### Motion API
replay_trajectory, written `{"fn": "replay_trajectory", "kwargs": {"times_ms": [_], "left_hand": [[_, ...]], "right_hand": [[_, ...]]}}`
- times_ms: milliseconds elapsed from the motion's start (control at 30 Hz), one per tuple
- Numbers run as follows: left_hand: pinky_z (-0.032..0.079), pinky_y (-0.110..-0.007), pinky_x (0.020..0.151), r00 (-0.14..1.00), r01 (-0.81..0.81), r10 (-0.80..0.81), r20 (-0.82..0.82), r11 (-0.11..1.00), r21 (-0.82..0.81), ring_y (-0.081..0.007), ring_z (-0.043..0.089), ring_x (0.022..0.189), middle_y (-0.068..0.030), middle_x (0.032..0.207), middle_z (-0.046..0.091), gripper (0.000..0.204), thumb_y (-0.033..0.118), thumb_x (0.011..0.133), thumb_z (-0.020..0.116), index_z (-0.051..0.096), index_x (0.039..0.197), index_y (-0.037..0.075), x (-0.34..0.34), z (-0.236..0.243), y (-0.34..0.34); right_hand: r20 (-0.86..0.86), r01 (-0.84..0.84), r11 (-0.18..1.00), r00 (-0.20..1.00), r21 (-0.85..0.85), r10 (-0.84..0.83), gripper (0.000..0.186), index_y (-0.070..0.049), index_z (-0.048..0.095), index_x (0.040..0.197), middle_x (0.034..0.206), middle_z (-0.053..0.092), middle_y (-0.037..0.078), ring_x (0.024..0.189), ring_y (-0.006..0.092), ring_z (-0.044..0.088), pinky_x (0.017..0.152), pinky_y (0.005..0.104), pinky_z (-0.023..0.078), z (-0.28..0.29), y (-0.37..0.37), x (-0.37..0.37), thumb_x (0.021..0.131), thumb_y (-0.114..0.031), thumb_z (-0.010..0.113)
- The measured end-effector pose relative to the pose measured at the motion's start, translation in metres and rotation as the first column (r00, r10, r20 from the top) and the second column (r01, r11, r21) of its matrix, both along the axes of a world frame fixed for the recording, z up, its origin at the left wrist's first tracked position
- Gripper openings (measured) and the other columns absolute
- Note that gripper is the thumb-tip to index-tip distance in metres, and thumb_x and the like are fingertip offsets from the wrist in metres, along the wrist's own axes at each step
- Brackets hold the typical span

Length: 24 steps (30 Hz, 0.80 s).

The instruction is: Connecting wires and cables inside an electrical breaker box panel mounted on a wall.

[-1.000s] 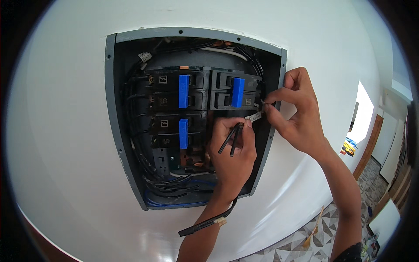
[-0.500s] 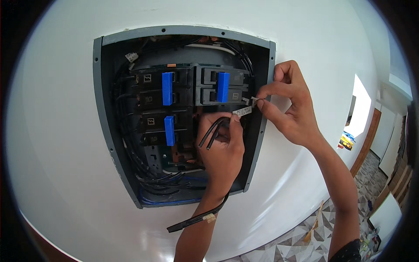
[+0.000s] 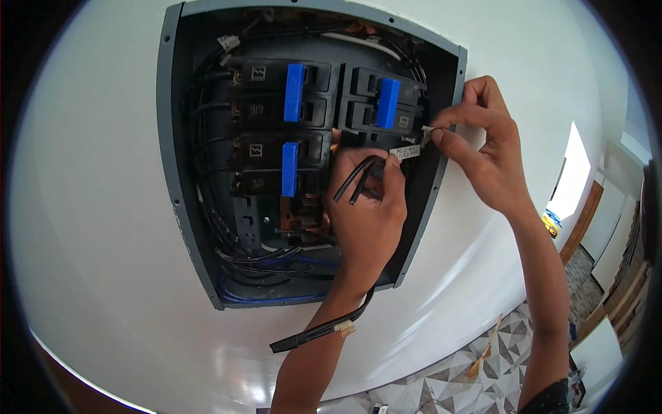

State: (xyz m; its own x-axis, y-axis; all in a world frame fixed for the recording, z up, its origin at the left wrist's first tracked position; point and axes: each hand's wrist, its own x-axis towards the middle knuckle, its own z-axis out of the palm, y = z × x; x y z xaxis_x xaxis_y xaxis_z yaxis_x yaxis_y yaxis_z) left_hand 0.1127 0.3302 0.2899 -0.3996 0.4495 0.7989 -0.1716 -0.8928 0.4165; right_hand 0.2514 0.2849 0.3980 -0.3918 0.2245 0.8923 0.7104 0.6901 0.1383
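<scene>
Inside the grey electrical panel box (image 3: pixel 165 131), my left hand (image 3: pixel 369 214) is closed round a pair of black wires (image 3: pixel 360 181), whose cut ends curve down over the fingers. A small white label (image 3: pixel 405 152) with writing sits at its thumb tip. My right hand (image 3: pixel 486 141) is by the box's right edge, thumb and forefinger pinching the label's pale end (image 3: pixel 427 131). Above the left hand is a black circuit breaker (image 3: pixel 358 114) with a blue handle tie (image 3: pixel 387 103). More breakers (image 3: pixel 269 110) with blue ties fill the left column.
Another black cable (image 3: pixel 321 334) with a tan tape tag crosses in front of my left forearm. Loose black wires (image 3: pixel 269 265) and blue wires (image 3: pixel 269 300) lie in the box's bottom. White wall (image 3: pixel 96 207) surrounds the box. A broom (image 3: pixel 486 352) lies on the patterned floor at right.
The view has shifted, so the box appears higher and further right. Both hands keep their grips; the label stays stretched between them.
</scene>
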Motion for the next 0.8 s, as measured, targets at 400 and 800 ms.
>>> {"fn": "replay_trajectory", "kwargs": {"times_ms": [400,800], "left_hand": [[0.045,-0.016,0.054,0.999,-0.032,0.031,-0.022,0.999,-0.014,-0.0033,0.062,0.063,-0.0061,0.078,0.07,0.013,0.004,0.093,0.072,0.061,0.1,0.0,0.0,0.001,-0.003],[0.048,-0.024,0.058,0.999,0.046,-0.046,0.005,0.999,-0.012,-0.0109,0.061,0.064,-0.0052,0.081,0.066,0.01,0.003,0.09,0.069,0.06,0.095,0.002,-0.001,-0.001,-0.002]], "right_hand": [[0.007,-0.012,0.998,1.0,-0.063,0.013,0.011,-0.006,0.074,0.083,0.094,0.044,0.001,0.096,0.0158,0.044,0.096,0.0345,0.035,0.001,0.0,0.009,0.072,-0.008,0.074],[0.07,0.076,0.997,0.995,0.022,-0.077,0.016,-0.004,0.074,0.083,0.092,0.039,0.002,0.09,0.0165,0.045,0.085,0.0318,0.039,0.004,0.004,0.011,0.075,-0.018,0.073]]}}
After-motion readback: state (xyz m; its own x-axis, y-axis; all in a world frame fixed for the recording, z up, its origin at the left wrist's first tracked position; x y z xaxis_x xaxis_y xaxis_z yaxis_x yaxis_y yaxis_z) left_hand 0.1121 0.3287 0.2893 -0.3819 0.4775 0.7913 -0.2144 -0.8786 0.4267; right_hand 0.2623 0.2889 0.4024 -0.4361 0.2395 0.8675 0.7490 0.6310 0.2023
